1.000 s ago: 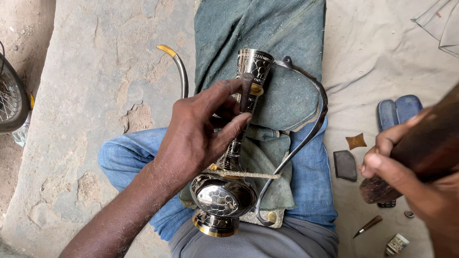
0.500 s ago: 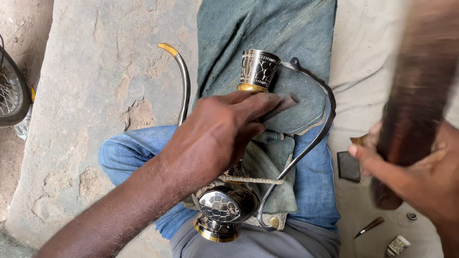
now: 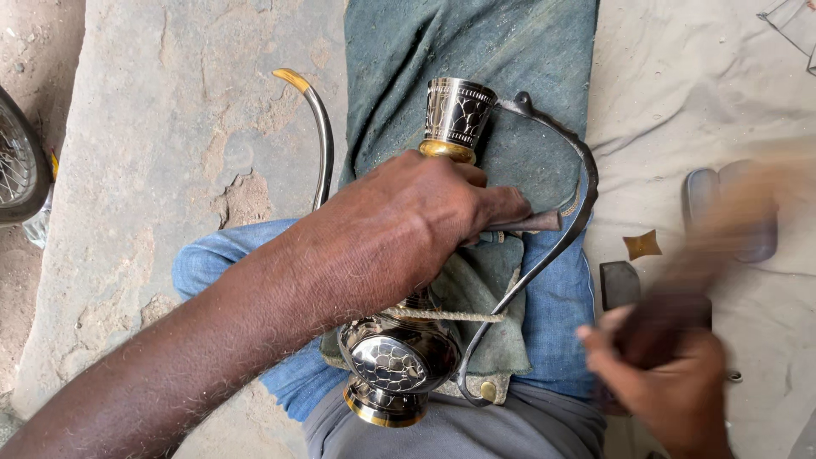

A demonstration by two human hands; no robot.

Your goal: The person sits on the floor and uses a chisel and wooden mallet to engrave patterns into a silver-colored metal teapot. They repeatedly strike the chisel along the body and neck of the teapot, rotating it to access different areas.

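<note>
Under the left hand (image 3: 408, 225) lies a glossy engraved metal ewer (image 3: 399, 361) on matt green cloth (image 3: 476, 42); the stone floor (image 3: 170, 127) beyond looks rough.

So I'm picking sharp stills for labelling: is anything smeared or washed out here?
Head view: the right hand and its dark wooden mallet are motion-blurred; the left hand and engraved silver-and-gold metal ewer are sharp, with soft even daylight.

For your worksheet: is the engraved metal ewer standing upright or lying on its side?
Lying on its side. The ewer rests across the person's lap, foot toward the body, mouth pointing away, with the left hand pressing on its neck.
</note>
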